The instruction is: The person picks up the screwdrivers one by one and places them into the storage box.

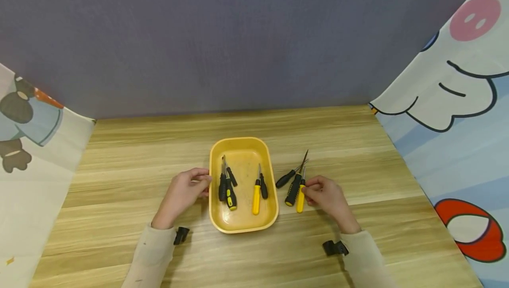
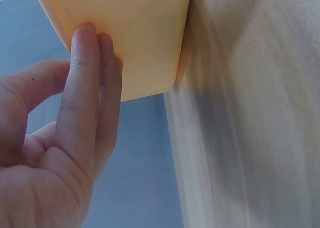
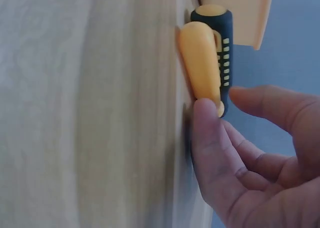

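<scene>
Yellow screwdriver, 1 piece: on the counter, right of the yellow tray, handle toward the person, shank pointing away.

Nearest: 2 pale sleeves, with 2 black wrist pieces, 1 beside each cuff.

Hands, 2. Left hand: fingers straight against the tray's outer left wall, thumb by the rim. Right hand: fingers narrow, thumb and index a small gap apart at the shank end of the yellow screwdriver's handle, index touching it, no firm pinch visible.

Yellow tray: rounded rectangle, flat on the counter between the hands, 5 tools inside, handles toward the person. Right side: 1 yellow-handled driver, 1 black driver. Left side: 1 black-and-yellow driver, 1 ribbed black driver, 1 small black driver.

Beside the yellow screwdriver: 1 dotted black tool, handle alongside; contact cannot be told. Next, nearer the tray: 1 loose black screwdriver, slanted, shank crossing the dotted tool's.

Farthest: 1 grey backdrop, flanked by 2 cartoon-printed panels.
</scene>
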Tool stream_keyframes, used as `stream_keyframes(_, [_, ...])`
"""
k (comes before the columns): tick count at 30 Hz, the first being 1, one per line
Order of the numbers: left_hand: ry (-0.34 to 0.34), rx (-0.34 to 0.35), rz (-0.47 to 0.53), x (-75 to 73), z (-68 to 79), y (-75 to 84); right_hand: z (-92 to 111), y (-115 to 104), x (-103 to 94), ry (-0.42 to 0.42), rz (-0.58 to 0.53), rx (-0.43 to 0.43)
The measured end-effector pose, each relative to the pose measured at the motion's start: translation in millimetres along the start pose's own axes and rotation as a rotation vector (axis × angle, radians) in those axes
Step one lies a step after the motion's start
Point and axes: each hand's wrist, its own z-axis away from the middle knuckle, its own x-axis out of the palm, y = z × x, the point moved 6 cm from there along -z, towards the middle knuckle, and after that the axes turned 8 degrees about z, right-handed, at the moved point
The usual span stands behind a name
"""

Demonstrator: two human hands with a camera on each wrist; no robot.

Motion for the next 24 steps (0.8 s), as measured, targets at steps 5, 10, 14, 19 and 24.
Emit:
stream_keyframes(5, [-0.002,0.001,0.003,0.2,0.3,0.7,-0.7,2.0,1.4,0.027,0.069,0.025])
stream_keyframes(10, [-0.003,0.001,0.011,-0.2,0.2,1.0,-1.1,2.0,3.5,0.030,0.127,0.033])
stream_keyframes(14, [0.000,0.003,0.020,-0.3,0.3,1.7,-0.4,-0.3,3.1,0.047,0.156,0.031])
stream_keyframes(19, [0.003,0.001,0.010,-0.1,0.6,1.5,-1.2,-1.0,3.9,0.058,0.163,0.039])
stream_keyframes(24, [-0.001,-0.007,0.005,0.1,1.3,1.5,-3.4,-0.7,4.1,0.067,0.201,0.039])
